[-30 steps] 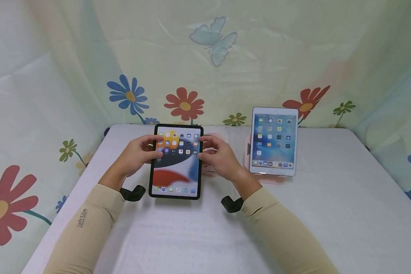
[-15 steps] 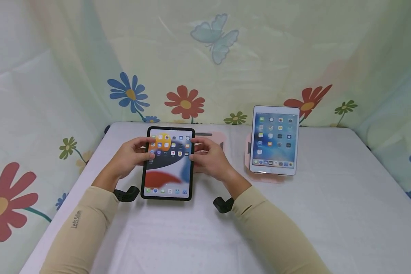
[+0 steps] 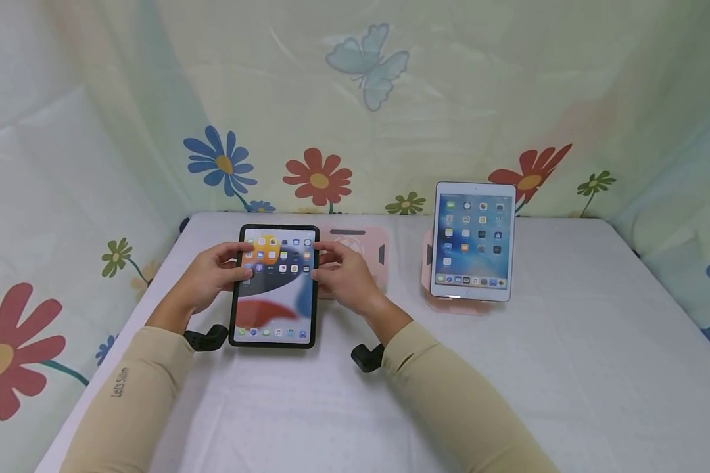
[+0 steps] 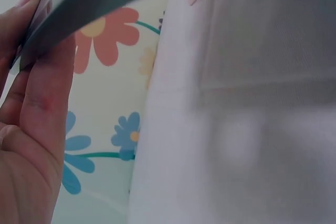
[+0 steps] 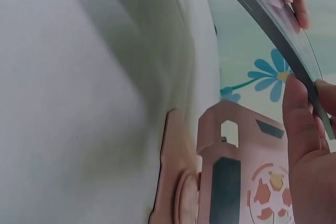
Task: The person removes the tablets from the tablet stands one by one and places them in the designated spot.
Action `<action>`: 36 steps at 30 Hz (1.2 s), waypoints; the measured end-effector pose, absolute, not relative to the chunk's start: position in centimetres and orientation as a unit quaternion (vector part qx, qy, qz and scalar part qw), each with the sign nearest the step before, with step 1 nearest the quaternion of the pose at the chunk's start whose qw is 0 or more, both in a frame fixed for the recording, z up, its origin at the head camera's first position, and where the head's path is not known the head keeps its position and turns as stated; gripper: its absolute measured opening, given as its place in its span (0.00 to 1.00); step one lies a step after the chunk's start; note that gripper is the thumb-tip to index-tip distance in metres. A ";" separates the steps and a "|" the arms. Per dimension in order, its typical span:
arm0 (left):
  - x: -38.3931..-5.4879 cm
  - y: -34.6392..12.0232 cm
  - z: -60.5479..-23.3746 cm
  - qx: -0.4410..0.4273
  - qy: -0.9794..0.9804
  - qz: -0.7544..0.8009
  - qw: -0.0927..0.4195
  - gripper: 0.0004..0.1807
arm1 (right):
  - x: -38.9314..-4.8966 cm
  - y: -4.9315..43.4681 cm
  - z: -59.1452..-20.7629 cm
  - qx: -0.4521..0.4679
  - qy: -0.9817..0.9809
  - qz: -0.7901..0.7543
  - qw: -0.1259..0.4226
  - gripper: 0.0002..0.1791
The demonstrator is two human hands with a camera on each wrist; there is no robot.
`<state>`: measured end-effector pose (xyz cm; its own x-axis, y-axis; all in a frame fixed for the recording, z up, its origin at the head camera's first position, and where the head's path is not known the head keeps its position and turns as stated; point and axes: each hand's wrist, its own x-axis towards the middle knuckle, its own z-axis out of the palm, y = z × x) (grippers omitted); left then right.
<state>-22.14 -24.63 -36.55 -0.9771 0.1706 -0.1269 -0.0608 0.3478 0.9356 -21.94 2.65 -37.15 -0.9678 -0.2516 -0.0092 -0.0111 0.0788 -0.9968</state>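
Observation:
Both hands hold a black-bordered tablet, its lit home screen facing up toward the head camera. The left hand pinches its left edge, thumb on the screen side and fingers behind, as the left wrist view shows. On the opposite edge the right hand has the same pinch. A pink stand with a round cut-out pattern and dark pads is behind the right hand, partly covered by the tablet. In the right wrist view the pink stand is upright on its base, apart from the tablet.
A white tablet with a lit screen leans on a second pink stand to the right. White cloth covers the table. A flower-printed curtain hangs at the back and sides.
Both hands have carried the black-bordered tablet left and slightly toward the person, exposing more of the pink stand behind it. The white tablet has stayed in place.

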 end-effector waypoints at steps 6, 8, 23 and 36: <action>-21.8 -25.5 -36.8 0.029 0.818 0.566 0.094 0.31 | -21.9 1.8 -37.1 -0.087 0.733 -0.667 0.102 0.28; -21.7 -25.6 -36.8 0.025 0.822 0.562 0.088 0.31 | -21.9 1.7 -37.1 -0.091 0.734 -0.665 0.106 0.28; -20.6 -26.8 -38.0 0.023 0.816 0.570 0.090 0.32 | -21.6 0.4 -38.0 -0.117 0.740 -0.651 0.121 0.30; -20.5 -27.9 -38.9 0.021 0.811 0.577 0.094 0.31 | -21.5 -0.7 -39.1 -0.112 0.736 -0.655 0.127 0.31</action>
<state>-20.46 -27.87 -38.88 -0.9814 0.1428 -0.1280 -0.0739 0.3344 0.9395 -21.53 -0.68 -39.08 -0.9425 -0.3317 -0.0409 0.0020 0.1168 -0.9932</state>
